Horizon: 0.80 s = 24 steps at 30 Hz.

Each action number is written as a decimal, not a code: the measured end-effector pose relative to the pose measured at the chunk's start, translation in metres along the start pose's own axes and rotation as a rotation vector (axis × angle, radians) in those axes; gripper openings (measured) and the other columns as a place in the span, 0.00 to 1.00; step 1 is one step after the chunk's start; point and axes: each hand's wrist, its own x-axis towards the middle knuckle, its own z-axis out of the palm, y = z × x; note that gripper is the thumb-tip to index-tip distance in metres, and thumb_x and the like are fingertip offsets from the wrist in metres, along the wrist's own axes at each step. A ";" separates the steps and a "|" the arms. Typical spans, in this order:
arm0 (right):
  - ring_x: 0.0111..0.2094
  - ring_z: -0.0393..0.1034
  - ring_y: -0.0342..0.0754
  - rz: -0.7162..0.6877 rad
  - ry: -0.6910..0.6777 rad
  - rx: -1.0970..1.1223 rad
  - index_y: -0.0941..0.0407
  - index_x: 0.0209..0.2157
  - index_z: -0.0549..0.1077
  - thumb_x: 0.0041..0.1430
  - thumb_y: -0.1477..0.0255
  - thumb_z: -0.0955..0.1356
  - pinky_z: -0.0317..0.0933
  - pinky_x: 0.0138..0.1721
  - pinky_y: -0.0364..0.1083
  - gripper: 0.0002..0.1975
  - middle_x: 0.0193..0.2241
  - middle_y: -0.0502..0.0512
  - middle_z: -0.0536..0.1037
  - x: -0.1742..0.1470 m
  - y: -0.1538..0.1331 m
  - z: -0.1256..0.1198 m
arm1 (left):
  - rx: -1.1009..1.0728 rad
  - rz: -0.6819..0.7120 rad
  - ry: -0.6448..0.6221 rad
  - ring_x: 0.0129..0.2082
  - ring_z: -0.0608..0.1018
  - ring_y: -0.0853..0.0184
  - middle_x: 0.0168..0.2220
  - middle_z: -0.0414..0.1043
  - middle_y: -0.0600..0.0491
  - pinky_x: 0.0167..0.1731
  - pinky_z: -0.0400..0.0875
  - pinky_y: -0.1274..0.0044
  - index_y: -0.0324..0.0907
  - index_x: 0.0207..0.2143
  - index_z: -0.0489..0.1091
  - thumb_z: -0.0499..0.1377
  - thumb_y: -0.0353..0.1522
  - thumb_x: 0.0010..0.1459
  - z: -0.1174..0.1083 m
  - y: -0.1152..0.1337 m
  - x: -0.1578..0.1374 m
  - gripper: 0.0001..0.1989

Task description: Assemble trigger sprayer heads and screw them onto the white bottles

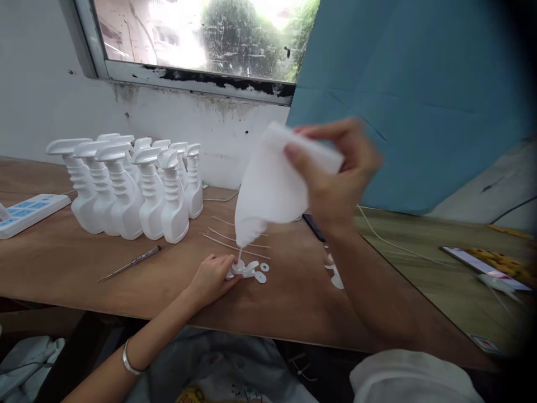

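My right hand [342,168], raised above the table and blurred, grips a white plastic bottle [268,184] by its base end. The bottle is tilted neck down. A thin white tube [240,254] shows between the bottle's neck and a white spray head [247,270] below. My left hand [215,279] rests on the tabletop with its fingers closed on that spray head, partly hiding it. Two small white washers [260,277] lie just right of the spray head. Several thin white tubes [235,246] are spread on the table behind my left hand.
Assembled spray bottles [126,196] stand grouped at left. A screwdriver [134,262] lies in front of them, and a power strip [33,212] at far left. White parts [337,280] sit beyond my right forearm. A phone [482,268] lies far right. Table's front edge [235,330] is near.
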 end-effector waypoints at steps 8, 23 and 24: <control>0.38 0.68 0.43 0.149 -0.132 0.018 0.55 0.32 0.67 0.52 0.66 0.66 0.64 0.38 0.46 0.08 0.35 0.49 0.72 -0.051 0.032 0.016 | -0.346 -0.160 0.046 0.34 0.75 0.64 0.33 0.73 0.54 0.33 0.66 0.73 0.43 0.40 0.54 0.59 0.37 0.49 0.003 -0.002 0.001 0.19; 0.38 0.67 0.47 0.660 0.087 0.413 0.57 0.36 0.71 0.53 0.61 0.61 0.62 0.39 0.47 0.16 0.36 0.53 0.73 -0.104 0.102 -0.028 | -1.277 -0.726 0.587 0.23 0.70 0.74 0.28 0.69 0.55 0.20 0.65 0.83 0.37 0.32 0.67 0.64 0.39 0.40 -0.011 -0.015 0.012 0.19; 0.40 0.67 0.48 0.715 0.024 0.507 0.56 0.38 0.71 0.51 0.62 0.62 0.62 0.39 0.47 0.17 0.39 0.53 0.72 -0.116 0.110 -0.030 | -1.322 -0.757 0.619 0.23 0.70 0.74 0.29 0.69 0.54 0.20 0.65 0.83 0.36 0.33 0.67 0.64 0.39 0.41 -0.011 -0.018 0.013 0.19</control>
